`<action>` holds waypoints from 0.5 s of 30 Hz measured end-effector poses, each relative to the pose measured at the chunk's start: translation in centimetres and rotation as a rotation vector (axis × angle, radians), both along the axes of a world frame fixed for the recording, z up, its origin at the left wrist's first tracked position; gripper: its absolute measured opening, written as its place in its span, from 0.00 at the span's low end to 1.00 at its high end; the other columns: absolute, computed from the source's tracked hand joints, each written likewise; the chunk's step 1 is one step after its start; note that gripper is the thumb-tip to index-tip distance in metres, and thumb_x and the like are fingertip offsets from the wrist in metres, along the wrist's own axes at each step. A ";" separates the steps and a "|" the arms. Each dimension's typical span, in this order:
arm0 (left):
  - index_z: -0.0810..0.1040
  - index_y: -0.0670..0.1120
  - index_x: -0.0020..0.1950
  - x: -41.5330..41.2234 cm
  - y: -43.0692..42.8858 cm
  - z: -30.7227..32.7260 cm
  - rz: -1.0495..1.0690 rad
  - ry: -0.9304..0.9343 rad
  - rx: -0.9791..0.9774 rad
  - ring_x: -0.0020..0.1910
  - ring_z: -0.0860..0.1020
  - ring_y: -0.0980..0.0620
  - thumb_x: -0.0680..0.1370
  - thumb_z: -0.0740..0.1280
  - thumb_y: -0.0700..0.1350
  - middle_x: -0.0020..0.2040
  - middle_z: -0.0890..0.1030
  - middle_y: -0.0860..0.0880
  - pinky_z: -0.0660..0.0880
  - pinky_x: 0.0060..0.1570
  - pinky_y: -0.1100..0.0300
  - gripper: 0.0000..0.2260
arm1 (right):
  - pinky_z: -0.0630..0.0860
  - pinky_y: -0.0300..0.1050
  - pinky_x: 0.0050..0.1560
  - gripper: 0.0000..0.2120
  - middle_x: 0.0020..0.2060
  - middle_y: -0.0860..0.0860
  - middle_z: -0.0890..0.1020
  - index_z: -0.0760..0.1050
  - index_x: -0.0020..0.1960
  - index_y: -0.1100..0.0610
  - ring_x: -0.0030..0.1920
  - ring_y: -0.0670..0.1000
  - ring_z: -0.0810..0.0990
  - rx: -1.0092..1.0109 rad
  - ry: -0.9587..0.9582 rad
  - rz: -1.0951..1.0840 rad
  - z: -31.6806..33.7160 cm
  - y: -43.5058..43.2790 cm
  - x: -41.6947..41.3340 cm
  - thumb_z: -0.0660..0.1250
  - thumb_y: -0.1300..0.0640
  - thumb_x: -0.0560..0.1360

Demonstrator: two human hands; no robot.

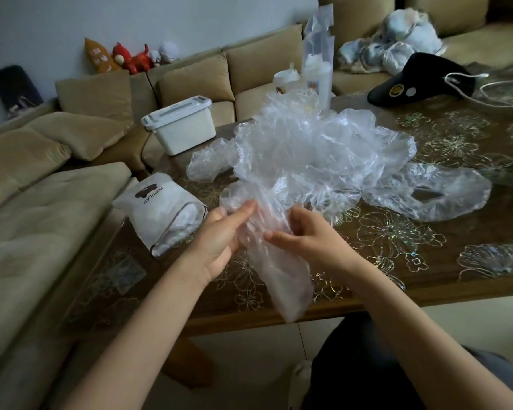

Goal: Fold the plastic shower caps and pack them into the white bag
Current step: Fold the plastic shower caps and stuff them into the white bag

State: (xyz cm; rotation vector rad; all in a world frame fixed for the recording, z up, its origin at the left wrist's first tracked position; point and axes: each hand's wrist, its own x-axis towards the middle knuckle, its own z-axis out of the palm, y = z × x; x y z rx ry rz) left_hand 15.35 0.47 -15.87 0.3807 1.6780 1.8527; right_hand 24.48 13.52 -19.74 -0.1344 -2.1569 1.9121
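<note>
Above the floral table (397, 255) beside a beige sofa (42, 220), each grip pinches one shower cap (282, 279): left hand (222, 235), right hand (305, 235)

Dim, flat indoor light; iridescent glare on table (397, 250); soft detail; wide-angle bowing at edges.

Parts of the fingers of the left hand (219, 235) and right hand (304, 232) sit hazy behind the shower cap (282, 279) they grip. The pile of caps (308, 143) overlaps too much to count. The table (427, 276) runs off the right edge; the bottle labels (313, 84) are unreadable.
</note>
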 end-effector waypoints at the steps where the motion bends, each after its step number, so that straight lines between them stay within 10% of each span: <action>1: 0.74 0.42 0.50 -0.3 0.0 0.2 0.029 0.047 -0.010 0.37 0.81 0.51 0.75 0.67 0.42 0.44 0.83 0.44 0.78 0.35 0.60 0.06 | 0.69 0.32 0.27 0.11 0.31 0.47 0.73 0.69 0.39 0.59 0.26 0.39 0.72 0.013 -0.071 0.068 -0.2 0.4 0.1 0.71 0.59 0.73; 5: 0.77 0.43 0.51 -1.4 -0.7 0.9 0.082 0.187 -0.060 0.38 0.82 0.50 0.75 0.67 0.42 0.43 0.84 0.45 0.79 0.35 0.57 0.06 | 0.74 0.42 0.33 0.08 0.30 0.48 0.79 0.74 0.43 0.59 0.29 0.46 0.76 0.161 -0.309 0.332 -0.7 2.0 0.8 0.71 0.57 0.72; 10: 0.77 0.43 0.50 -0.8 -0.8 0.3 0.018 0.207 -0.182 0.41 0.81 0.50 0.75 0.69 0.42 0.42 0.83 0.47 0.78 0.41 0.56 0.06 | 0.78 0.43 0.53 0.31 0.53 0.54 0.80 0.71 0.62 0.58 0.53 0.51 0.81 -0.123 -0.174 0.210 -0.1 1.6 0.1 0.73 0.48 0.63; 15: 0.78 0.45 0.45 -0.1 -0.4 -0.7 -0.043 0.249 -0.225 0.44 0.78 0.48 0.67 0.72 0.49 0.45 0.80 0.45 0.75 0.47 0.54 0.12 | 0.80 0.44 0.47 0.13 0.46 0.60 0.81 0.74 0.53 0.66 0.45 0.56 0.82 -0.062 -0.085 0.043 -0.6 0.4 -0.7 0.71 0.61 0.72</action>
